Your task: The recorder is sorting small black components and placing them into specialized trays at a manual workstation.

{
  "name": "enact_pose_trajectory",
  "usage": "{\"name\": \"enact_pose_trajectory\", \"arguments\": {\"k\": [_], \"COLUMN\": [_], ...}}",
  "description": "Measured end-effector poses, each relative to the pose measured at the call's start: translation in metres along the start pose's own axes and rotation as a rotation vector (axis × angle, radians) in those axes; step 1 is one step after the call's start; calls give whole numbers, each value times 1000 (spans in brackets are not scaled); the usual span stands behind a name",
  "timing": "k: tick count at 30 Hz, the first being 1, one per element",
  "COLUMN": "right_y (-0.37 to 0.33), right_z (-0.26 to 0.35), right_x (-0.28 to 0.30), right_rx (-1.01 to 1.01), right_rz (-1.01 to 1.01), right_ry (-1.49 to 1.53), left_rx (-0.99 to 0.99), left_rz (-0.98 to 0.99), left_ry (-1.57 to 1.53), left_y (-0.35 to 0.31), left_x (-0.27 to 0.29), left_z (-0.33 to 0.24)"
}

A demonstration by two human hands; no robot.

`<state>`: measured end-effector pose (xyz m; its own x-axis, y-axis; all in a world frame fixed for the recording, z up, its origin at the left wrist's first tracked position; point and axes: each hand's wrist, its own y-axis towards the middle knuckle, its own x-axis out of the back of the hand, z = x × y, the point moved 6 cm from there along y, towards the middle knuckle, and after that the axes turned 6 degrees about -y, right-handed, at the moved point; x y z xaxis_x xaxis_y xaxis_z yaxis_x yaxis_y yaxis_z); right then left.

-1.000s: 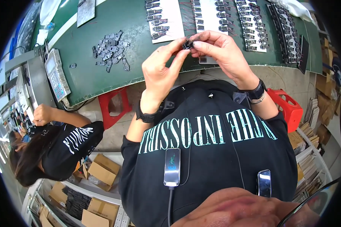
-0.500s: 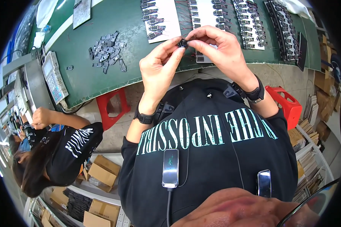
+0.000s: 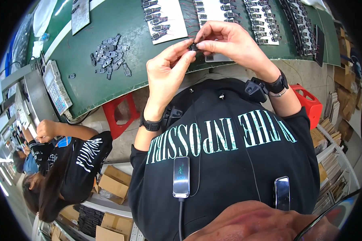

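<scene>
Above the table's near edge, a small black part (image 3: 194,47) sits between the fingertips of both my hands. My left hand (image 3: 168,68) pinches it from the left with thumb and forefinger. From the right, my right hand (image 3: 235,45) grips it with thumb and fingertips. Fingers cover most of the part, so its exact kind does not show. Beyond my hands lie white boards (image 3: 171,18) with rows of similar small black parts with thin wires. A loose pile of small black parts (image 3: 110,56) rests on the green table (image 3: 136,40) to the left.
A single black part (image 3: 72,76) lies apart from the pile. At the left stands a machine with a keypad panel (image 3: 57,86). A co-worker's hand (image 3: 47,130) is at the lower left. Red stools (image 3: 120,114) and cardboard boxes (image 3: 113,184) stand below the table.
My right hand has shifted slightly up and turned a little around the part. Both hands keep hold of it. The table scene has slid slightly left and up in view.
</scene>
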<state>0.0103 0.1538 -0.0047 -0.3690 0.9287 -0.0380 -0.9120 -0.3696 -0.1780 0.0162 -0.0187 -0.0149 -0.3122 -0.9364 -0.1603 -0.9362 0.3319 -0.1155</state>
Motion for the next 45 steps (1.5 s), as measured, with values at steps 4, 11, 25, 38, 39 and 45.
{"name": "enact_pose_trajectory", "arguments": {"k": [4, 11, 25, 38, 39, 45], "right_y": [2, 7, -53, -51, -51, -57], "right_z": [-2, -2, 5, -1, 3, 3], "right_x": [-4, -9, 38, 45, 40, 23], "right_rx": [-7, 102, 53, 326, 343, 204], "right_rz": [29, -8, -455, -744, -718, -601], "right_ry": [-69, -133, -634, -1081, -1061, -1145], "left_rx": [16, 7, -60, -76, -109, -318], "left_rz": [3, 8, -86, -70, -82, -219], "left_ry": [-17, 73, 75, 79, 130, 481], "left_y": [-1, 0, -4, -14, -18, -29], "left_x": [1, 3, -16, -1, 1, 38], "left_z": [2, 6, -5, 7, 3, -5]}}
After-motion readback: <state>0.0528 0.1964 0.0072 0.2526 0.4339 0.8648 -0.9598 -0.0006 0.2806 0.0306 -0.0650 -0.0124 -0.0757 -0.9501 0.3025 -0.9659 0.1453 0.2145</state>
